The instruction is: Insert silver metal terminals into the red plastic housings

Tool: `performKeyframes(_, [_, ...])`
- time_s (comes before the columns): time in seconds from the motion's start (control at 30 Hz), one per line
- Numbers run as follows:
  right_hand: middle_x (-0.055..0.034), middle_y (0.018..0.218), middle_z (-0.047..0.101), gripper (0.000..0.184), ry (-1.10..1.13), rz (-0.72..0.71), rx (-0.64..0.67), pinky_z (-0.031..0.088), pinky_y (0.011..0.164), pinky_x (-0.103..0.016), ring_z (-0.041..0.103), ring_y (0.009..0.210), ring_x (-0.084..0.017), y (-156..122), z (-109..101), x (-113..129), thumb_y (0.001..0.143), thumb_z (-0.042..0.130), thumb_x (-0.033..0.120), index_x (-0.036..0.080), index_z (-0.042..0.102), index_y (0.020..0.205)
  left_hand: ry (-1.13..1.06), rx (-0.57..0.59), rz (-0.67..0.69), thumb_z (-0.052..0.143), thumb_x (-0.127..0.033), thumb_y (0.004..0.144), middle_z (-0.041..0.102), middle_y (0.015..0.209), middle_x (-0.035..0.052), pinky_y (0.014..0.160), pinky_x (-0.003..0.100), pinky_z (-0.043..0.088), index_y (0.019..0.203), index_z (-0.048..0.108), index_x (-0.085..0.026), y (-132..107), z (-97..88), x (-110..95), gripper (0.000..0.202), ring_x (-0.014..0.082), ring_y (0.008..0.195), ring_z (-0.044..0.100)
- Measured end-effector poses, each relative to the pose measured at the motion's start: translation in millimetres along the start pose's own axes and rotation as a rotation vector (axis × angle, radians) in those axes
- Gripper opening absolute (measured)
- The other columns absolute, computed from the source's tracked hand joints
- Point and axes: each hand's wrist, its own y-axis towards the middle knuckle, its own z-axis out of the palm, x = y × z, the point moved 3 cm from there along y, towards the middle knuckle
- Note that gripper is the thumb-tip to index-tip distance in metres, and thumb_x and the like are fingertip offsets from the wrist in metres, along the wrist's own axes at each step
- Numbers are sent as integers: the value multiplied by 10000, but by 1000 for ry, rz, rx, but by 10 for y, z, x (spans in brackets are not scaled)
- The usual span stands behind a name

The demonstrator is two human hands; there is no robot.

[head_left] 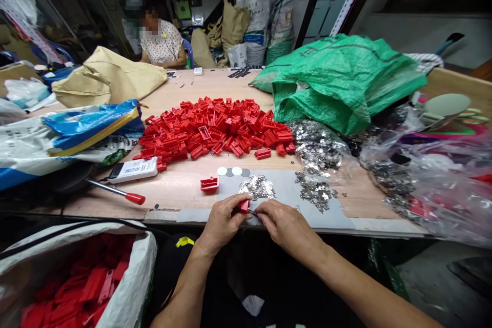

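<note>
At the table's front edge, my left hand (pixel 222 224) pinches a small red plastic case (pixel 243 206) between thumb and fingers. My right hand (pixel 285 226) is closed on a thin dark metal piece (pixel 252 212), whose end touches or enters the case; its exact kind is too small to tell. Just beyond my fingers lies a heap of small shiny metal contact pieces (pixel 258 187) on a grey sheet (pixel 284 205). A single red case (pixel 209 185) rests left of that sheet, open side showing. A second pile of metal contact pieces (pixel 315 192) is to the right.
A large pile of red cases (pixel 215 128) covers the table's middle. Around it are a green woven sack (pixel 338 77), plastic bags of metal parts (pixel 321 146), a white box-shaped device (pixel 134 169) and a red-tipped lever (pixel 134 198). A sack of red parts (pixel 144 251) stands lower left. Another person (pixel 163 43) sits opposite.
</note>
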Motion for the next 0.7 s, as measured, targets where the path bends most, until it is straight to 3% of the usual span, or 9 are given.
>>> performKeyframes(0.3, [-43,849,645,153,-94,76,31,465,703,-286,626,814,-189,44,37,112,879,467,155,218,605,863,-6,-28,12,662,-148,710,707,999,31,834,318,470,1047,666,-258,12,21,-4,355,209,902,638])
performKeyframes(0.4, [-50,920,638,177,-4,17,25,474,756,-303,619,867,-189,-2,17,94,899,444,176,219,602,968,-3,-59,19,677,-170,711,697,999,40,833,315,464,1034,655,-240,-33,36,-21,331,204,899,628])
performKeyframes(0.57, [-63,1018,613,237,245,-114,-127,470,811,-325,594,935,-184,-155,-36,47,949,358,225,238,557,1076,-33,-185,25,683,-149,695,668,933,34,819,310,449,973,645,-225,-196,-19,-111,290,190,862,599])
performKeyframes(0.7, [-19,837,626,227,390,-84,-85,476,698,-301,601,741,-161,-267,-41,31,968,332,291,240,511,1100,-131,-302,-3,701,-186,701,642,933,35,815,303,442,968,644,-218,-315,-92,-270,275,181,861,579])
